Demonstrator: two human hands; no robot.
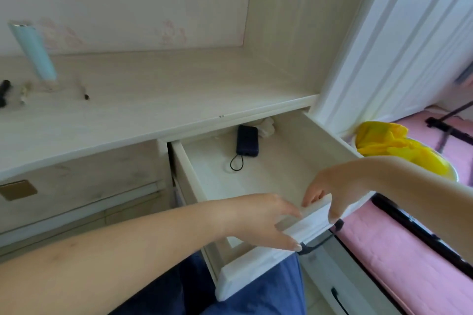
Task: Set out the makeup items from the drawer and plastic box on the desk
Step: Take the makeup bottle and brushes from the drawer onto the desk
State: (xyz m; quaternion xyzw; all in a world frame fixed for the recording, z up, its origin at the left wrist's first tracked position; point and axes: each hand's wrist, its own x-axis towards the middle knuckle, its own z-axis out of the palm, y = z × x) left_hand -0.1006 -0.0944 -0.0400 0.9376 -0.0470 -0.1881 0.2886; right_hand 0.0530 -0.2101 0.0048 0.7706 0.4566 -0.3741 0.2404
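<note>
Drawer (256,186) pulled wide open under the desk (153,89). Both hands on its front edge: left hand (258,217) flat-ish, fingers straight along the rim; right hand (330,186) curled over the rim, gripping it. Inside, just a dark power bank (247,140) at the back. Pale blue tube (33,51) standing on the desk, far left.

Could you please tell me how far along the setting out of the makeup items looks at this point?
Some small items and a pale blue tube already sit on the desk. Both hands, left and right, are on the front of the open drawer, which holds only a dark power bank and something crumpled. No plastic box is in view.
</note>
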